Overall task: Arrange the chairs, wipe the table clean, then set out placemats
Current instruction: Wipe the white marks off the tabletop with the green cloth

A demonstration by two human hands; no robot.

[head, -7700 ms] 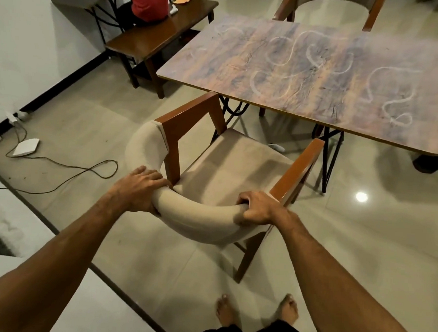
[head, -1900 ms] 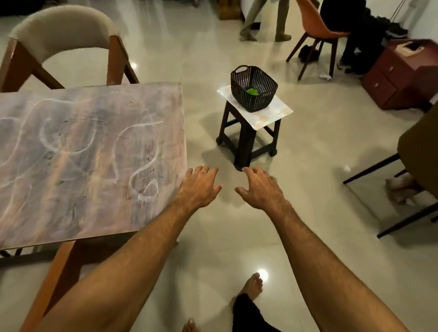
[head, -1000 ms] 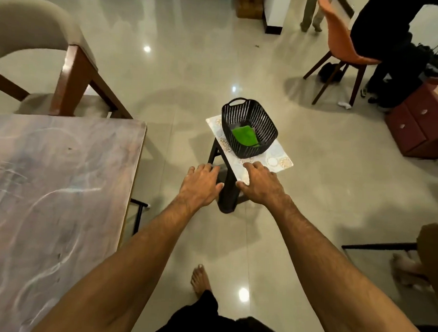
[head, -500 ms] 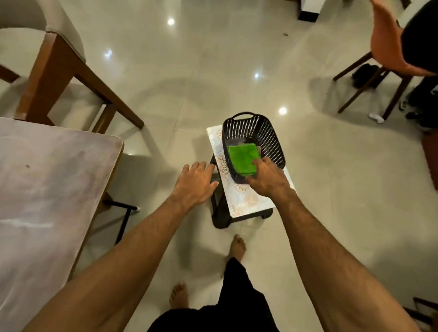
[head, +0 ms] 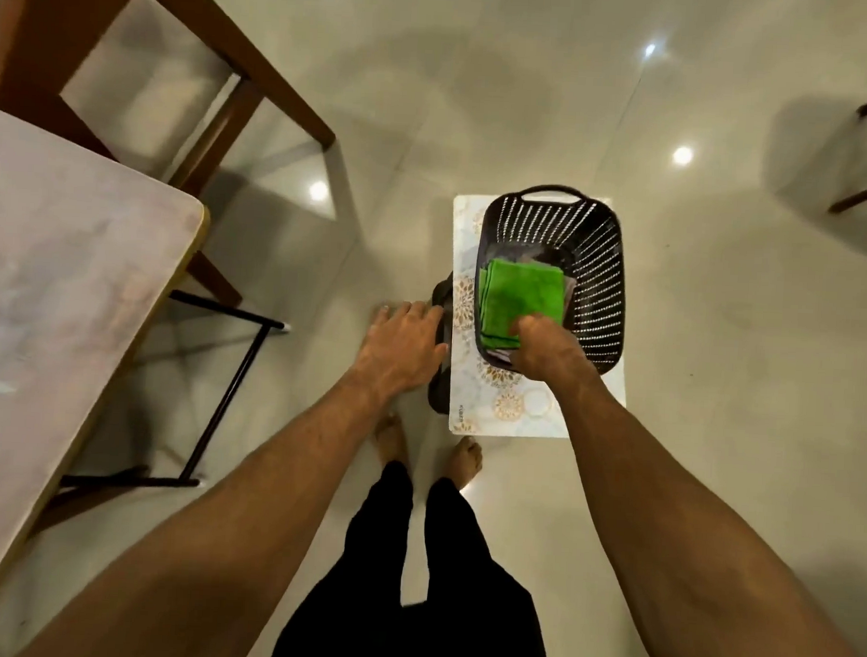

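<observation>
The right hand [head: 546, 351] reaches into the black basket [head: 600, 266], its fingers closing on the green cloth [head: 521, 295]. The left hand [head: 400, 349] hovers flat, fingers loosely together, just left of the stool [head: 507, 407].

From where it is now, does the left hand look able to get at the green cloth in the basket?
Probably yes: the left hand hovers open beside the basket, whose top is open. The right hand already covers the green cloth's near edge.

The right hand [head: 546, 349] reaches into a black slotted plastic basket [head: 598, 266], fingers on the near edge of a folded green cloth [head: 521, 295]; whether it grips cannot be told. The basket stands on a patterned placemat [head: 512, 408] atop a dark stool [head: 441, 338]; the left hand [head: 400, 349] hovers spread beside it, near the pale wooden table [head: 72, 279].
</observation>
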